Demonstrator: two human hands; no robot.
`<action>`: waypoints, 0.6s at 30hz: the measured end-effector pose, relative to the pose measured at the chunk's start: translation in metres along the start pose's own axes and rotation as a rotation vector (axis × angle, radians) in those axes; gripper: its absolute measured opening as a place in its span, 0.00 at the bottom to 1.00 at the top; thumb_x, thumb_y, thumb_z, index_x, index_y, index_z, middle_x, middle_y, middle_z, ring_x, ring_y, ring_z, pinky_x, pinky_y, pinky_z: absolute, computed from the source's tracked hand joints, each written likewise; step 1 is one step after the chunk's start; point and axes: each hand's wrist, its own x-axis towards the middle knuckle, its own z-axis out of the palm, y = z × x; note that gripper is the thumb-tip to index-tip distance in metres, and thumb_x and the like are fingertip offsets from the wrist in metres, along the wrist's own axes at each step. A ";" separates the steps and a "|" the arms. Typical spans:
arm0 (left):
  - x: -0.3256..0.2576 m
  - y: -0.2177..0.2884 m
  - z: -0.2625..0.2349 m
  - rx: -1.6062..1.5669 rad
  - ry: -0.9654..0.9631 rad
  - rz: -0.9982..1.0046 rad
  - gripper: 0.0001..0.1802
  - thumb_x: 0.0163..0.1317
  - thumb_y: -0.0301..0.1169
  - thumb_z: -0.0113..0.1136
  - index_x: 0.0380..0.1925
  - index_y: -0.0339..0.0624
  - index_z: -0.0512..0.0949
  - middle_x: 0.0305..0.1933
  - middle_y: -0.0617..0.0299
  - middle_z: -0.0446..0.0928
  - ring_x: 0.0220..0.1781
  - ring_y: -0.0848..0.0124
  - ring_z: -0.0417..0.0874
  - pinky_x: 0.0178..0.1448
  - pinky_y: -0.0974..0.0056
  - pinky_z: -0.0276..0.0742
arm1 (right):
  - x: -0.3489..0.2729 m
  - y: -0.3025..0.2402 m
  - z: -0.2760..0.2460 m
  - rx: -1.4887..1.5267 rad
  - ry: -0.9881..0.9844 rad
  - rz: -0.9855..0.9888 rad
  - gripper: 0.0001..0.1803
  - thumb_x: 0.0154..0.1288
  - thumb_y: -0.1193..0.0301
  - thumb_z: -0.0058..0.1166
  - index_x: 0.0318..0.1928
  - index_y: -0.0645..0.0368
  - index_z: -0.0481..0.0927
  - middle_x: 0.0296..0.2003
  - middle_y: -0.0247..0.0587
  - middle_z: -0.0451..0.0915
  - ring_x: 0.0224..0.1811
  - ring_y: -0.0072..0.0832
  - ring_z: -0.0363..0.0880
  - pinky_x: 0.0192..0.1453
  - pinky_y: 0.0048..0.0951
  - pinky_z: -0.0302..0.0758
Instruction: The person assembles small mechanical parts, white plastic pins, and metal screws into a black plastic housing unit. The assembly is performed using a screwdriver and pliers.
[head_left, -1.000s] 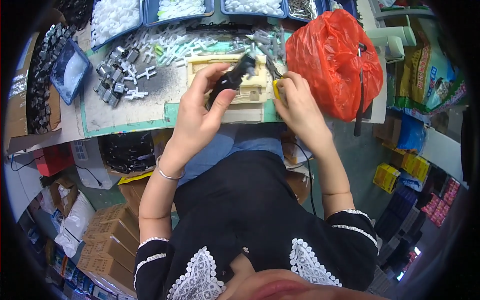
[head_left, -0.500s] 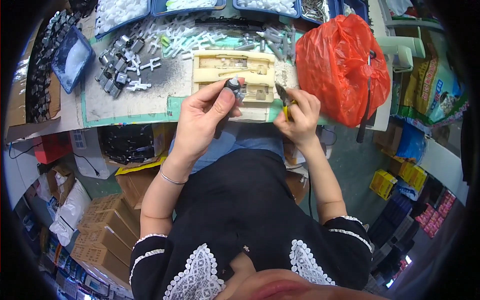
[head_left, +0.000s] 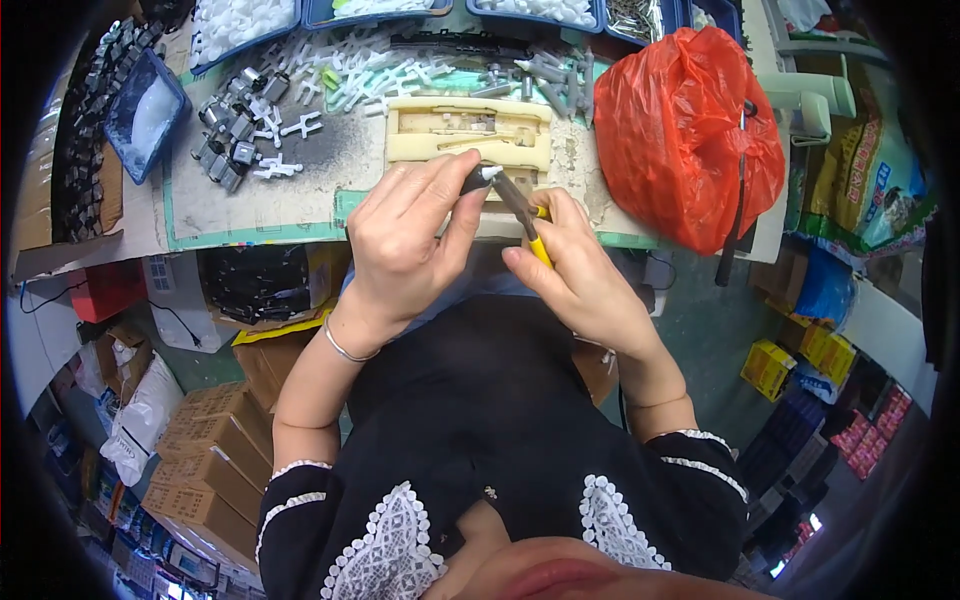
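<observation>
A: Status?
B: Left hand [head_left: 405,235] fingers pinch a small dark part [head_left: 478,180] over the counter [head_left: 260,195] edge. Right hand [head_left: 580,275] fingers grip yellow-handled pliers [head_left: 522,212], tips at the part.
A: Next?
B: Probably a steady, aligned squeeze.

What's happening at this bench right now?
A person works at a cluttered bench. The left hand pinches a small dark part with a white tip over the edge of the green mat. The right hand holds yellow-handled pliers, nose at that part. A cream foam fixture lies just behind, a red bag to the right.
</observation>
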 end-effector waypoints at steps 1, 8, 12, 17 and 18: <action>0.001 -0.002 0.001 0.034 0.002 0.043 0.17 0.46 0.20 0.64 0.40 0.34 0.78 0.34 0.53 0.79 0.31 0.60 0.80 0.35 0.62 0.75 | 0.002 -0.003 -0.001 -0.001 0.003 0.000 0.14 0.64 0.67 0.50 0.33 0.70 0.72 0.45 0.55 0.64 0.50 0.48 0.63 0.56 0.39 0.61; 0.006 -0.009 -0.003 -0.022 -0.060 0.073 0.16 0.47 0.20 0.63 0.40 0.33 0.79 0.32 0.52 0.79 0.29 0.61 0.80 0.34 0.64 0.75 | 0.006 0.002 0.007 -0.186 0.132 -0.116 0.11 0.60 0.71 0.53 0.32 0.70 0.74 0.40 0.53 0.70 0.42 0.46 0.69 0.49 0.41 0.67; 0.004 -0.007 -0.016 -0.561 -0.325 -0.264 0.11 0.53 0.22 0.61 0.37 0.30 0.79 0.29 0.53 0.80 0.28 0.68 0.81 0.35 0.68 0.75 | 0.002 0.016 -0.001 -0.321 0.146 -0.288 0.10 0.56 0.72 0.56 0.29 0.68 0.75 0.39 0.51 0.71 0.42 0.44 0.70 0.47 0.38 0.68; -0.001 -0.018 -0.014 -1.297 -0.139 -0.735 0.14 0.67 0.33 0.50 0.46 0.34 0.71 0.38 0.59 0.76 0.31 0.73 0.79 0.35 0.69 0.77 | -0.006 0.029 -0.012 -0.159 0.285 0.091 0.15 0.61 0.69 0.54 0.28 0.72 0.73 0.39 0.56 0.71 0.39 0.48 0.72 0.44 0.39 0.69; 0.002 -0.016 -0.013 -1.308 -0.043 -0.807 0.14 0.70 0.37 0.44 0.44 0.35 0.67 0.39 0.58 0.74 0.28 0.73 0.78 0.33 0.68 0.78 | -0.004 0.030 -0.011 -0.294 0.307 0.174 0.14 0.61 0.70 0.54 0.29 0.72 0.74 0.40 0.56 0.71 0.40 0.47 0.72 0.45 0.40 0.69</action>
